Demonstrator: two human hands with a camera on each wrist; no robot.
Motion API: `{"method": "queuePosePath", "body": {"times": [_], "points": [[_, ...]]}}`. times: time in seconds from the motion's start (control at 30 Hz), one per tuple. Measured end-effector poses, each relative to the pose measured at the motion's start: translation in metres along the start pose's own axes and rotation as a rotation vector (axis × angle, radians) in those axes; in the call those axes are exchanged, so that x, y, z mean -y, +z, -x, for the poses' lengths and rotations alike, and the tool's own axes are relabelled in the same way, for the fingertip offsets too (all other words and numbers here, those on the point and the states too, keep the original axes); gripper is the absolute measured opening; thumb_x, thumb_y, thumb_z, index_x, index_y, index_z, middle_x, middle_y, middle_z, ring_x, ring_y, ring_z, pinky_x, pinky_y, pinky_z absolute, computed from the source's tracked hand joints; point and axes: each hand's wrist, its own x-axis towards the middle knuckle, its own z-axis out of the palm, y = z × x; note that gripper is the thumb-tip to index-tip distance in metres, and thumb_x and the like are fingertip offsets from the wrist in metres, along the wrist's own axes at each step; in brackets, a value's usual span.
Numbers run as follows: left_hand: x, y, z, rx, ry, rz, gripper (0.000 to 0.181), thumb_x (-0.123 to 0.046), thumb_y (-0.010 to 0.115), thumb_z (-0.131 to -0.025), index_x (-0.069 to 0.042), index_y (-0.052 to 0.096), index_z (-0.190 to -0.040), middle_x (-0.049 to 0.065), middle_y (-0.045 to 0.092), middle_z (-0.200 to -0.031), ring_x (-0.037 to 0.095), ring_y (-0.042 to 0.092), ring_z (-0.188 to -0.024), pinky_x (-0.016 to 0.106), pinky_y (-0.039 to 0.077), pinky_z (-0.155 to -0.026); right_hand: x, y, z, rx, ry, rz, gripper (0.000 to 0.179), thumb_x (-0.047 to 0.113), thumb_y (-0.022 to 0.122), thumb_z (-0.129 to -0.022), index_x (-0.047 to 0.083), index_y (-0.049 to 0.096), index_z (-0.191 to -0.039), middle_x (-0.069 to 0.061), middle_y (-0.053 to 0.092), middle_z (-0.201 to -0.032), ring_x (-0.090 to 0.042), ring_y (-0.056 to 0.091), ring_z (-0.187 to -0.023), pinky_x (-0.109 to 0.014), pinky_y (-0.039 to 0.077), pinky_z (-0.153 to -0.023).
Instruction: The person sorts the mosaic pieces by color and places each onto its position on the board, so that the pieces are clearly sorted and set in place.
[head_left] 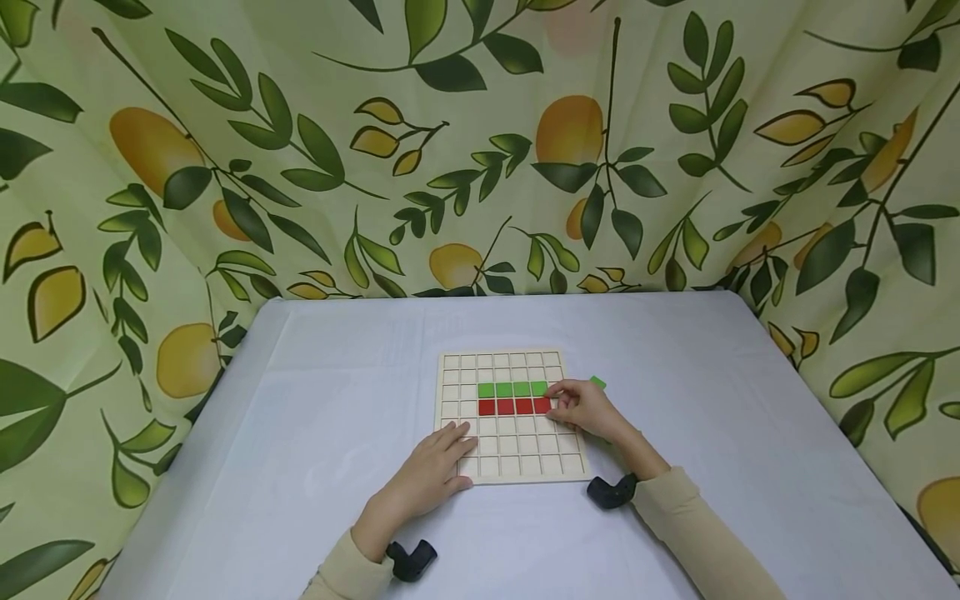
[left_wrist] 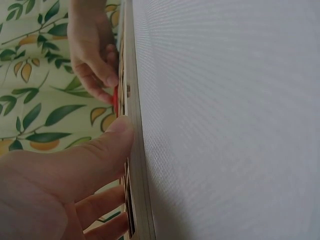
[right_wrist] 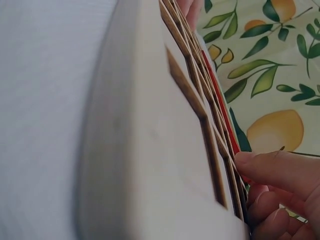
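A pale wooden grid board (head_left: 510,468) lies flat on the table. A row of green square tiles (head_left: 505,390) sits in its cells, with a row of red square tiles (head_left: 505,407) just below. My left hand (head_left: 431,467) rests on the board's lower left part, fingers extended; in the left wrist view its thumb (left_wrist: 100,150) touches the board's edge. At the right end of the red row, my right hand (head_left: 588,408) pinches a red tile (head_left: 542,406) between thumb and bent fingers. The right wrist view shows its thumb (right_wrist: 270,165) against the red row.
A loose green tile (head_left: 597,382) lies just right of the board, partly behind the right hand. White cloth covers the table (head_left: 300,400). A leaf-and-fruit patterned curtain (head_left: 480,167) hangs behind and at both sides. Black devices (head_left: 611,492) are worn on both wrists.
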Motion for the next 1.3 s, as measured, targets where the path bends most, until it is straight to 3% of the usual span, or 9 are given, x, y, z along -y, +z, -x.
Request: {"method": "queuePosePath", "body": {"times": [0.13, 0.43, 0.73, 1.3], "points": [[0.000, 0.000, 0.000, -0.002, 0.004, -0.001, 0.056, -0.025, 0.066, -0.089, -0.004, 0.050, -0.138, 0.016, 0.040, -0.153, 0.039, 0.033, -0.144, 0.055, 0.032, -0.116, 0.004, -0.001, 0.002, 0.007, 0.002, -0.010, 0.033, 0.003, 0.074, -0.081, -0.008, 0.062, -0.110, -0.002, 0.051, -0.066, -0.004, 0.041, -0.047, -0.014, 0.036, -0.043], [0.000, 0.000, 0.000, 0.002, -0.004, -0.004, 0.057, -0.026, 0.066, -0.089, -0.004, 0.050, -0.139, 0.016, 0.040, -0.153, 0.039, 0.033, -0.144, 0.054, 0.032, -0.117, 0.033, -0.005, 0.015, 0.035, 0.014, -0.023, 0.031, -0.004, 0.069, -0.082, -0.015, 0.059, -0.109, -0.007, 0.052, -0.067, -0.006, 0.043, -0.049, -0.012, 0.036, -0.044], [0.001, 0.000, 0.000, 0.001, -0.002, -0.005, 0.057, -0.026, 0.066, -0.089, -0.004, 0.050, -0.139, 0.015, 0.040, -0.154, 0.039, 0.033, -0.145, 0.055, 0.032, -0.117, 0.004, -0.003, 0.006, 0.017, 0.004, -0.055, 0.032, 0.004, 0.073, -0.082, -0.010, 0.062, -0.109, -0.002, 0.052, -0.067, -0.004, 0.042, -0.048, -0.014, 0.036, -0.043], [0.001, 0.001, 0.000, 0.001, 0.006, 0.001, 0.056, -0.025, 0.066, -0.089, -0.004, 0.050, -0.139, 0.015, 0.039, -0.154, 0.039, 0.032, -0.145, 0.055, 0.031, -0.117, 0.000, -0.016, 0.017, -0.025, 0.012, -0.028, 0.025, 0.005, 0.070, -0.084, -0.006, 0.065, -0.106, 0.000, 0.052, -0.065, -0.004, 0.044, -0.048, -0.017, 0.038, -0.043]]}}
